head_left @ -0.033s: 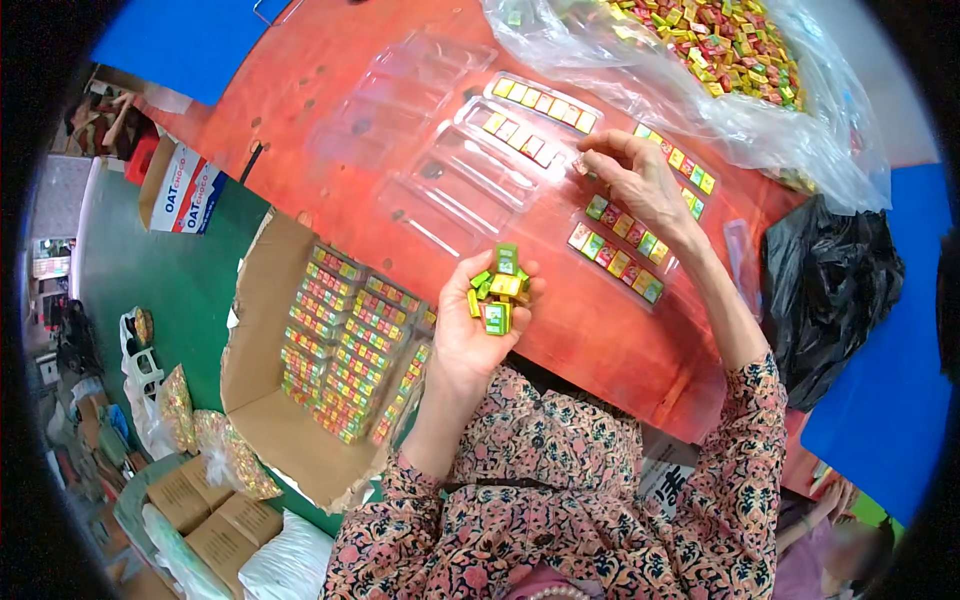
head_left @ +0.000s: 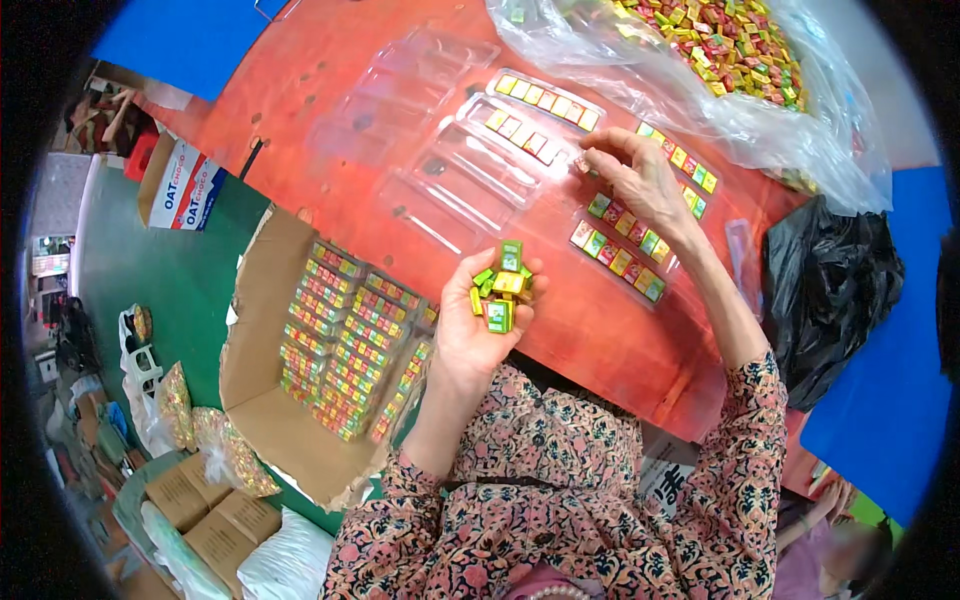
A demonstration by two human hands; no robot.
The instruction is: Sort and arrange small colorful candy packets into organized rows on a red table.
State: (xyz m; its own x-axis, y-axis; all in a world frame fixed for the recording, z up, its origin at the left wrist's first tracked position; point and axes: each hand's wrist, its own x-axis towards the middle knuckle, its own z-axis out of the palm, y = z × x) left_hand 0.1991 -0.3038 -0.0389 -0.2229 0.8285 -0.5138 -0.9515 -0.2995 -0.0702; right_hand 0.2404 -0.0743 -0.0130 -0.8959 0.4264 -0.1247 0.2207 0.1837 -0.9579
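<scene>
My left hand is cupped palm up, with a small heap of green and yellow wrapped candies in its palm and fingers. Above the table my right hand pinches a small reddish wrapped candy between thumb and fingertips. That candy is beside the end of a partly filled row in a clear plastic tray. One row of this tray holds several candies side by side; other compartments nearer me are bare. Under and beside my right wrist lies another tray with filled rows of candies.
A big clear bag of loose candies spreads over the far right of the red table. Next to it sits a black plastic bag. At lower left, an open cardboard box contains stacked filled trays. Another person's arm shows at lower right.
</scene>
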